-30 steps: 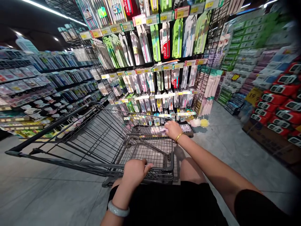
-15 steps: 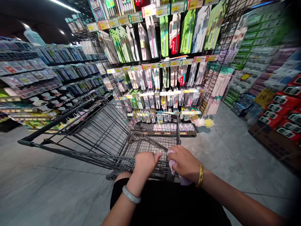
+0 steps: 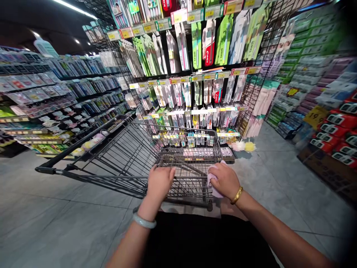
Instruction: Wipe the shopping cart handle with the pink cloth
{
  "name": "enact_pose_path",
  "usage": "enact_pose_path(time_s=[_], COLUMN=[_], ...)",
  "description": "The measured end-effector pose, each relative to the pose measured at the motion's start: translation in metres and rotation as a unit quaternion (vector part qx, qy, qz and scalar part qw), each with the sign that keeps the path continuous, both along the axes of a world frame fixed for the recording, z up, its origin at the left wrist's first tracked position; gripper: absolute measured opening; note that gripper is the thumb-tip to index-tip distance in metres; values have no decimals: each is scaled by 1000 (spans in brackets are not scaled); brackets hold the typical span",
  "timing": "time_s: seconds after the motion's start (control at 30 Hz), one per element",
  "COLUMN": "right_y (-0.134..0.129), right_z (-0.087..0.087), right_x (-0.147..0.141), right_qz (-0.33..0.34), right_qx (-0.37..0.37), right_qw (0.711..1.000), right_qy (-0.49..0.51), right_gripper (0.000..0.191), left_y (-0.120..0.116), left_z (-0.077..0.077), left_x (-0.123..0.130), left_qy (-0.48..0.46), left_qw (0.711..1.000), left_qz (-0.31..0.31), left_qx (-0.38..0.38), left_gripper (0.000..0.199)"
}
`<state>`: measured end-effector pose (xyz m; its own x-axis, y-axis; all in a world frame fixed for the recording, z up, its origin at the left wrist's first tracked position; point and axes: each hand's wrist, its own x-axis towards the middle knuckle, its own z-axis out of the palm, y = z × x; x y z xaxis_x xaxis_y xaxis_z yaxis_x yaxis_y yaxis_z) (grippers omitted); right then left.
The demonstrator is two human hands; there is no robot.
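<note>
The dark shopping cart is a rigid wire grid with smooth rails; the lilac cloth is soft and creased. Compared with half a second ago, the hands stand wider apart, and the cloth hangs less low against the cart. The right hand bunches the cloth at the cart's near right corner; the left hand bends over its near rail, whether gripping I cannot tell.
</note>
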<state>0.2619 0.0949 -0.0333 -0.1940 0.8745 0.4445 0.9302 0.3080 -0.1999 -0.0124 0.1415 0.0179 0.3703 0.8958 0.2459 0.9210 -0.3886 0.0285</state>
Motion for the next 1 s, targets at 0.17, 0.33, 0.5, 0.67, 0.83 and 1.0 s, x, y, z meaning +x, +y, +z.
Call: enact_pose_path(time_s=[0.17, 0.33, 0.5, 0.67, 0.83, 1.0], right_y=[15, 22, 35, 38, 27, 26], right_z=[-2, 8, 18, 12, -4, -15], right_x=[23, 3, -72, -75, -25, -8], right_qz=[-2, -88, -29, 4, -41, -34], right_qx=[3, -47, -43, -46, -18, 16], right_qw=[1000, 995, 996, 998, 999, 999], right_qy=[0, 31, 67, 35, 27, 12], right_gripper=[15, 13, 14, 18, 19, 20], left_y=[20, 27, 26, 23, 26, 28], left_z=[-1, -4, -7, -8, -4, 0], left_x=[-60, -59, -51, -58, -100, -138], left_qy=[60, 103, 106, 65, 33, 69], left_qw=[996, 993, 994, 997, 999, 996], left_qz=[58, 25, 18, -5, 32, 65], left_qx=[8, -41, -23, -35, -12, 3], left_gripper=[61, 66, 68, 64, 57, 59])
